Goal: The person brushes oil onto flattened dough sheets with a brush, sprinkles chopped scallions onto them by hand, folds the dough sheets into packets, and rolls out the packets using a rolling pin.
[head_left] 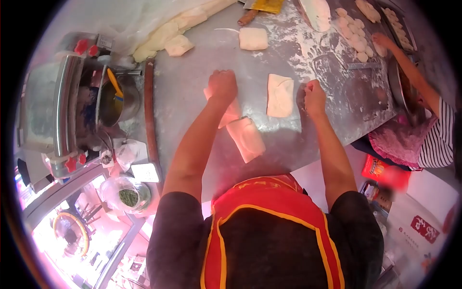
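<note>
My left hand [223,86] is closed at the far end of a dough strip [232,113], which shows beneath the wrist and along both sides of it. Touching the strip's near end is a folded dough piece [246,139], lying at a slant. To the right, another folded dough piece [280,96] lies flat between my two hands. My right hand [315,96] is closed beside that piece, apart from it; anything inside its fingers is hidden. Farther back sits a squarish dough piece [253,38].
A long dough sheet [185,21] with a loose end piece [178,45] runs along the back left. Flour and several dough balls [355,33] cover the right. Another person's hand [381,41] reaches there. A machine [53,106] and metal pot [113,106] stand left.
</note>
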A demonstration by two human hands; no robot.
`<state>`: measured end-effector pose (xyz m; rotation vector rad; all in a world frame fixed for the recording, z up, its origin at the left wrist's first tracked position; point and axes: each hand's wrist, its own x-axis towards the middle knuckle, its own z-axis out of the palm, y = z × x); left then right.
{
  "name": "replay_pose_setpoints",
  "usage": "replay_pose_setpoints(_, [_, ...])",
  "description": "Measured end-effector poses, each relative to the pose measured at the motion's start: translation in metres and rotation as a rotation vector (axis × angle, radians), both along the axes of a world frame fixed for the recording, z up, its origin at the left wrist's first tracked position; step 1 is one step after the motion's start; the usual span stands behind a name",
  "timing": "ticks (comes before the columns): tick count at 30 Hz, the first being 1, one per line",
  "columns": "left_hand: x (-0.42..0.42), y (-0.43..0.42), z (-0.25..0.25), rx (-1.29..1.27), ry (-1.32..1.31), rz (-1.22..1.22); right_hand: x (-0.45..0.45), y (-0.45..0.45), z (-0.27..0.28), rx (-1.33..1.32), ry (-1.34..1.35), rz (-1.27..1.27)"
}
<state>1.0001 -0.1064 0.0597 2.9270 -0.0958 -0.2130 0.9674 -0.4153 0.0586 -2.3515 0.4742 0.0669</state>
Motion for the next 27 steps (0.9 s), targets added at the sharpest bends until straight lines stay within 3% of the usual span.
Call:
replay_pose_setpoints(3, [0.018, 0.009, -0.008, -0.076, 0.051, -0.039, -0.008, -0.020, -0.008, -0.108, -0.254, 0.044])
replay_pose_setpoints(9, [0.060, 0.017, 0.017, -0.370, 0.013, 0.185, -0.020, -0.013, 0.001, 0.058, -0.197, 0.067])
replay_pose_setpoints(13, [0.084, 0.014, 0.001, -0.456, -0.075, 0.307, -0.012, -0.003, -0.009, -0.129, -0.326, 0.206])
replay_pose_setpoints(18, [0.096, 0.011, -0.013, -0.333, -0.091, 0.179, -0.009, 0.003, -0.008, -0.312, -0.367, 0.268])
replay_pose_setpoints(21, [0.096, 0.003, 0.001, -0.326, -0.056, 0.128, -0.010, 0.009, 0.005, -0.121, -0.251, 0.155])
replay_pose_setpoints(27, [0.102, 0.002, -0.009, -0.285, -0.174, -0.030, -0.021, 0.043, 0.039, 0.009, -0.276, 0.316])
